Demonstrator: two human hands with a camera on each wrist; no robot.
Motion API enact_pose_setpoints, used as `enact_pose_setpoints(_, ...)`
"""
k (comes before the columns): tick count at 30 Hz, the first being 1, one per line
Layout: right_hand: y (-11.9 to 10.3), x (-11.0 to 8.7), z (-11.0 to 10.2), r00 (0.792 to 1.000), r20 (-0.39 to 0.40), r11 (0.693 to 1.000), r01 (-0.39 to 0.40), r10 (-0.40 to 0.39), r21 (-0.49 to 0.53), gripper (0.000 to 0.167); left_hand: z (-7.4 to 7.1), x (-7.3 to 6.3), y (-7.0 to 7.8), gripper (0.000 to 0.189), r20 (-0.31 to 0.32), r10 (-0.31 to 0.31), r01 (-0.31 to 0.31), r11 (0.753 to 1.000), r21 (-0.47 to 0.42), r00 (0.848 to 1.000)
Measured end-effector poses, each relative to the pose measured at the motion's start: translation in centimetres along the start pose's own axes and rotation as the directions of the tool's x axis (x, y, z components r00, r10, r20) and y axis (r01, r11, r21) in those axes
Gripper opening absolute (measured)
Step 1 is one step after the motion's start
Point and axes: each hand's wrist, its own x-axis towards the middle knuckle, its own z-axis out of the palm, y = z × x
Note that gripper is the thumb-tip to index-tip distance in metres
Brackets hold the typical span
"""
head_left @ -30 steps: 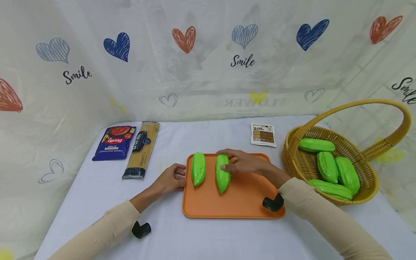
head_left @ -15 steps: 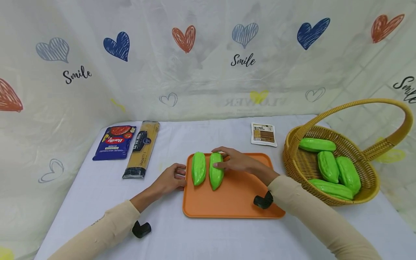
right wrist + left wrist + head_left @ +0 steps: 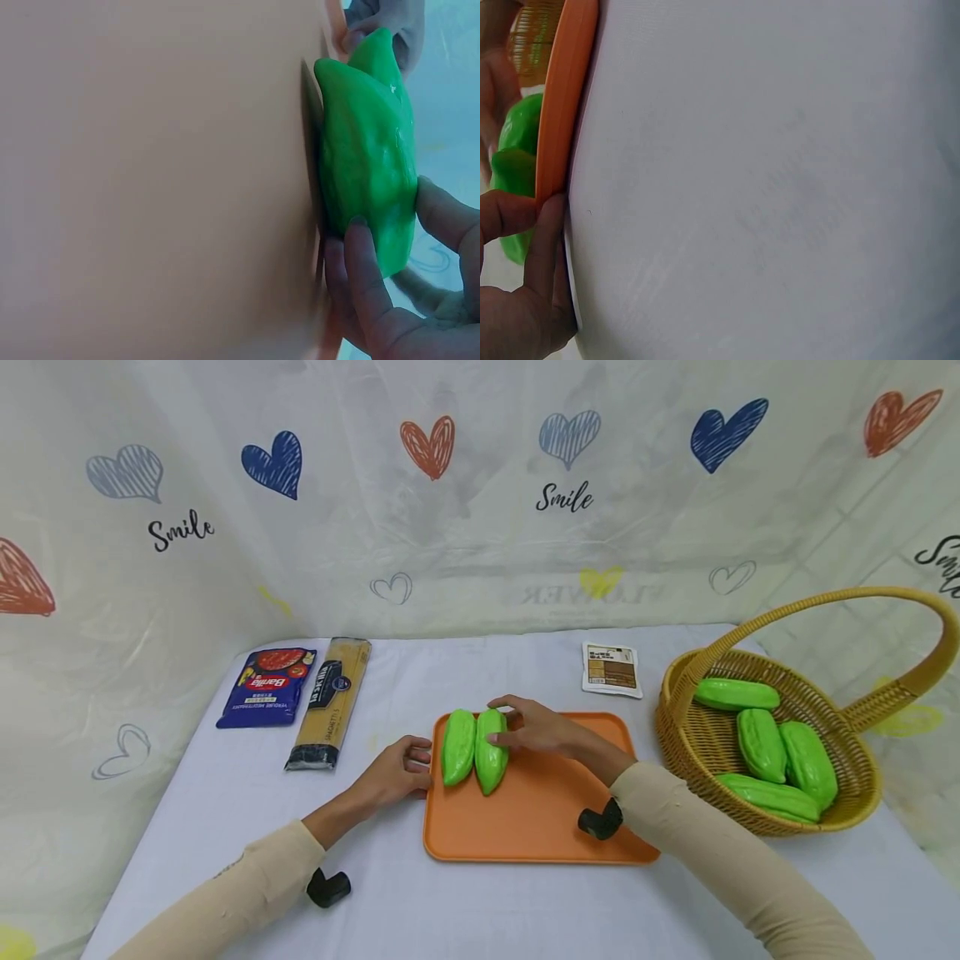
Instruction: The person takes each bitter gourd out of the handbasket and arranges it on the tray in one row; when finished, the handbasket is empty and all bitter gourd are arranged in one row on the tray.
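Observation:
Two glossy, ridged green bitter gourds lie side by side on the left part of an orange tray [image 3: 555, 827]. My right hand [image 3: 536, 727] grips the right gourd [image 3: 491, 768] by its far, blunt end, fingers and thumb on opposite sides in the right wrist view. The left gourd [image 3: 458, 752] is right beside it, touching or nearly so. My left hand [image 3: 393, 772] holds the tray's left edge; thumb and finger pinch the orange rim [image 3: 559, 112] in the left wrist view. Both gourds' tapered tips point toward me.
A wicker basket [image 3: 690, 727] with a tall handle stands right of the tray, holding several more green gourds. Behind left lie a blue Barilla pouch [image 3: 268, 689] and a spaghetti pack [image 3: 330, 706]. A small white-and-brown packet [image 3: 612, 670] lies at the back.
My right hand has slid the right gourd leftward across the tray, up beside the left gourd. The left hand has stayed at the tray's edge.

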Motion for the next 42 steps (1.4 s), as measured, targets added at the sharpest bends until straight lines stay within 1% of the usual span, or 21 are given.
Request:
enact_pose_setpoints(5,0.0,0.4,0.3,0.999,-0.042,1.0,-0.021,0.021,0.008,0.067,0.0,0.1,0.0,0.064,-0.009,0.003,-0.002,1.0,0.003,1.0)
enact_pose_setpoints(10,0.0,0.6,0.5,0.997,-0.075,1.0,-0.019,0.019,0.003,0.065,0.1,0.0,0.2,0.064,-0.014,-0.007,0.007,1.0,-0.002,1.0)
enact_pose_setpoints(21,-0.2,0.7,0.8,0.997,-0.083,1.0,0.001,0.0,0.012,0.066,0.1,0.2,0.1,0.064,-0.008,-0.003,0.003,1.0,0.003,1.0)
enact_pose_setpoints(29,-0.2,0.8,0.9,0.996,-0.082,0.999,-0.028,0.031,0.045,0.072,0.1,0.2,0.0,0.064,-0.008,-0.001,0.001,1.0,-0.008,1.0)
enact_pose_setpoints(33,-0.1,0.7,0.8,0.996,-0.086,0.998,-0.03,0.034,0.047,0.073,0.1,0.2,0.0,0.064,-0.014,-0.004,0.004,1.0,-0.002,1.0)
enact_pose_setpoints(40,-0.2,-0.3,0.1,0.996,-0.087,1.0,0.021,-0.021,-0.002,0.073,0.1,0.1,-0.1,0.064,-0.019,-0.004,0.004,1.0,0.0,1.0)
enact_pose_setpoints(42,-0.3,-0.7,-0.1,0.996,-0.086,1.0,0.029,-0.029,0.005,0.073,0.1,0.1,-0.1,0.063,-0.019,-0.005,0.005,1.0,0.003,1.0)
